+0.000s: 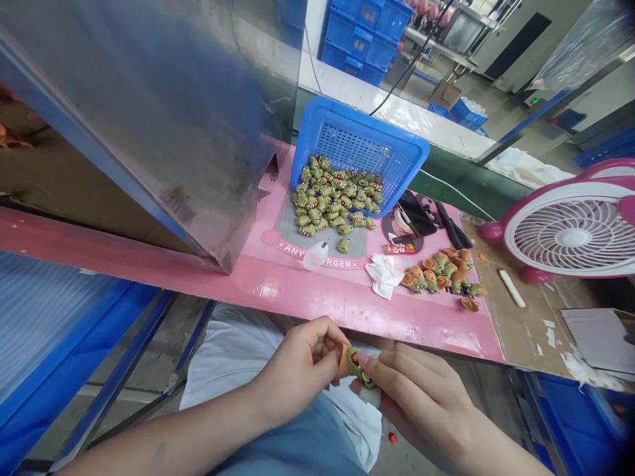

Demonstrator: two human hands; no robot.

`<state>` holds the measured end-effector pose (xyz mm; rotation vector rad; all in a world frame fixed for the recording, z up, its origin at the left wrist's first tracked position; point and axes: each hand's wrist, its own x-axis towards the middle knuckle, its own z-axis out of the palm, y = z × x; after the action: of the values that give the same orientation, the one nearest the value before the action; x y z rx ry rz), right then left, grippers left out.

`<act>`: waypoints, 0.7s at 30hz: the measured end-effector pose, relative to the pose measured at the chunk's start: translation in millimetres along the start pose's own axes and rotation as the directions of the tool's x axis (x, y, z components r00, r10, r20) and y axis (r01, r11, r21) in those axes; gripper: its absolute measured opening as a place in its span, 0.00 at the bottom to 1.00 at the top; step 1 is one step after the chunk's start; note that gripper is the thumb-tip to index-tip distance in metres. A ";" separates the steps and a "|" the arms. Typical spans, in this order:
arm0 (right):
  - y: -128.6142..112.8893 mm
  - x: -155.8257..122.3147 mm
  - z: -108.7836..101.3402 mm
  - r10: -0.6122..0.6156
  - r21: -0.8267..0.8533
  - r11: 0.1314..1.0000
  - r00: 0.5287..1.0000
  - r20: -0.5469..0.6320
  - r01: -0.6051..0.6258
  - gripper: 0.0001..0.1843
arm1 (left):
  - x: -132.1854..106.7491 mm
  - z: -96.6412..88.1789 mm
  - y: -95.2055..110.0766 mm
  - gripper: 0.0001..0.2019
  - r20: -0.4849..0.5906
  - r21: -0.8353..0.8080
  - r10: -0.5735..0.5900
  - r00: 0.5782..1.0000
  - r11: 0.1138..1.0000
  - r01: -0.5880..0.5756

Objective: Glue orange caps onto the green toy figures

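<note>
Above the person's lap, a small green-and-orange figurine (pixel 355 365) is held between the left hand (pixel 297 370) and the right hand (pixel 417 403), just beyond which lies the near edge of the table. Its orange end is clasped by the curled left hand and points left; its green end is pinched by the closed right hand and points right, so that its long axis lies roughly level across the body, dipping slightly rightward. A small red bit (pixel 392 437) is seen lower down, right of the hands. Farther off, a pink table mat (pixel 278 284) is spread. On it, a heap of green figurines (pixel 332 198) is piled against a tilted blue plastic basket (pixel 360 149), with a clear squeeze bottle (pixel 316 256) and crumpled white tissue (pixel 384 274) placed nearer. Orange-and-green figurines (pixel 439 272) are grouped to the right, and a pink-and-white desk fan (pixel 570 231) is stood at far right.
</note>
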<state>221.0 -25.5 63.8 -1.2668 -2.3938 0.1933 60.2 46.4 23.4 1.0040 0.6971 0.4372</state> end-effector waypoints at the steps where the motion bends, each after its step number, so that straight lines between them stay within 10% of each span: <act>1: 0.1 -0.6 0.7 0.001 0.000 1.000 1.000 -0.002 -0.001 0.18 | -0.4 0.3 0.2 0.01 0.002 0.000 -0.001 1.000 1.000 0.001; 21: 5.2 -2.3 10.9 0.083 0.083 0.994 0.983 -0.164 -0.070 0.19 | -2.0 -2.2 1.1 0.04 0.056 -0.078 0.034 0.998 0.997 -0.030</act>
<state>221.4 -23.6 51.6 -1.2882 -2.1774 0.1923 57.2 47.0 24.2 0.9526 0.6088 0.4579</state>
